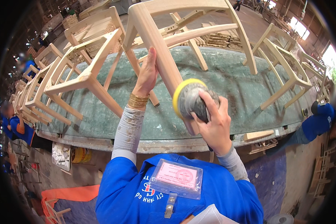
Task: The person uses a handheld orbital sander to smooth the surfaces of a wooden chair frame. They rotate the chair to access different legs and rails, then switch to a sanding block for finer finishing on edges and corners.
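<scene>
A pale wooden chair frame (155,35) is tilted over the green-topped workbench (153,118), one thick leg slanting down toward me. My left hand (148,74) grips that leg from its left side, thumb pointing up along the wood and the other fingers mostly hidden behind it. With my right hand (215,121) I clasp a round orbital sander (192,98) from above. Its yellow-edged pad lies against the lower part of the same leg. The sander's body looks blurred.
More chair frames (87,76) line the bench on the left, and others (283,69) stand at the right. A wooden strip (258,135) rests by the bench's front edge. Co-workers in blue (319,121) are at both sides. A yellow bucket (81,155) sits below the bench.
</scene>
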Available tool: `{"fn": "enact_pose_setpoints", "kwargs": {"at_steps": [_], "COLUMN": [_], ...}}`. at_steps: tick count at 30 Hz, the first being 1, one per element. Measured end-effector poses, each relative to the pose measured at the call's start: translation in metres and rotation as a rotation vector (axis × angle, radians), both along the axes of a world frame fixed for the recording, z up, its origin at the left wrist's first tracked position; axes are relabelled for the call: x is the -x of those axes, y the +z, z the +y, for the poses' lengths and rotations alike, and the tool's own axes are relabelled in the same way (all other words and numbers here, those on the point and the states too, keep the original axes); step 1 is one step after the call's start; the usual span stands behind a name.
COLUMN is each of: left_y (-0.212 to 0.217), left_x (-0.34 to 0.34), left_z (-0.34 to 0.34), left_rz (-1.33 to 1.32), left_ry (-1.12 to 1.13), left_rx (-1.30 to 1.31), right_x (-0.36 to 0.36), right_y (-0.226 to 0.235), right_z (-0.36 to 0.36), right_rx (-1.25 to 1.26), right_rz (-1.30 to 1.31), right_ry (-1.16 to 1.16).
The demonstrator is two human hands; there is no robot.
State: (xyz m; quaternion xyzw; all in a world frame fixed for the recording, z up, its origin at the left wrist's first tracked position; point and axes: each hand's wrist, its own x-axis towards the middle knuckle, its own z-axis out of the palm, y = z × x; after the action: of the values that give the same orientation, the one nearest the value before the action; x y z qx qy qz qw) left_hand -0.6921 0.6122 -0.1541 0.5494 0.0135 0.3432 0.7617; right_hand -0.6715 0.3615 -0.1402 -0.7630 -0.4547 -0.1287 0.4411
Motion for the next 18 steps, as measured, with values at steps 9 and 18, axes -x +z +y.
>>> {"fn": "enact_pose_setpoints", "kwargs": {"at_steps": [9, 18], "left_y": [0.007, 0.000], "left_x": [-0.002, -0.003], "left_z": [-0.005, 0.003], "left_rz": [-0.012, -0.006], "left_ry": [0.015, 0.029], "left_rx": [0.000, -0.026], "right_x": [-0.001, 0.001], "right_y": [0.008, 0.002], "right_z": [0.009, -0.008], "right_rx": [-0.021, 0.004], "right_rz": [-0.044, -0.034], "right_ry": [-0.001, -0.024]}}
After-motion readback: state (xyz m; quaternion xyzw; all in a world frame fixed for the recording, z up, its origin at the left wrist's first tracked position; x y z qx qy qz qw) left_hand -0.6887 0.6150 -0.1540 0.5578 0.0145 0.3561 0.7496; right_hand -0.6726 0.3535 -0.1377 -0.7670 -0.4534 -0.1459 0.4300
